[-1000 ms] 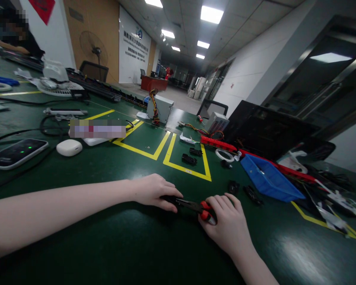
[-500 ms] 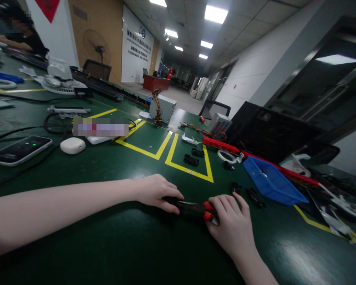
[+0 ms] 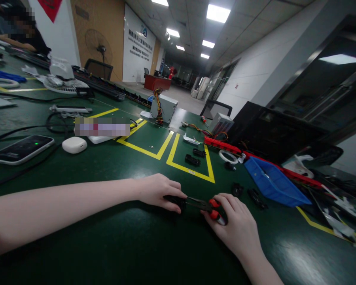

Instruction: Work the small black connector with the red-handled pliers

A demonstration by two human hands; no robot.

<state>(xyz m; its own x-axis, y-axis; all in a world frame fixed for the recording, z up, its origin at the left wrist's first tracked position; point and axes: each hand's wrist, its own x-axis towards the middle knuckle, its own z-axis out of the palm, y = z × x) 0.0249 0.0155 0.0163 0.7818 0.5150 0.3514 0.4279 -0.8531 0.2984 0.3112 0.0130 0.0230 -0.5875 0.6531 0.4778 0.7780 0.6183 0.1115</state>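
Note:
My right hand [image 3: 237, 221] is closed around the red handles of a pair of pliers [image 3: 202, 204], whose dark jaws point left. Between the thumb and fingers of my left hand [image 3: 160, 194] is a small black part [image 3: 176, 201], partly hidden by the fingers. The plier tips reach up to this part; whether they grip it I cannot tell. Near my right hand lie two more black parts, one just behind the fingers [image 3: 237, 190] and a longer one [image 3: 257, 198] beside the blue tray [image 3: 274, 182].
Two black pieces [image 3: 192, 160] lie inside a yellow-taped area ahead. A white rounded case [image 3: 74, 145] and a phone-like device [image 3: 22, 149] are on the left. Farther off stand a power supply box [image 3: 167, 109], a red strip [image 3: 222, 145] and a dark monitor [image 3: 273, 130].
My right hand and the pliers have shifted slightly right, away from my left hand, showing more of the jaws. My left hand keeps its hold on the black part.

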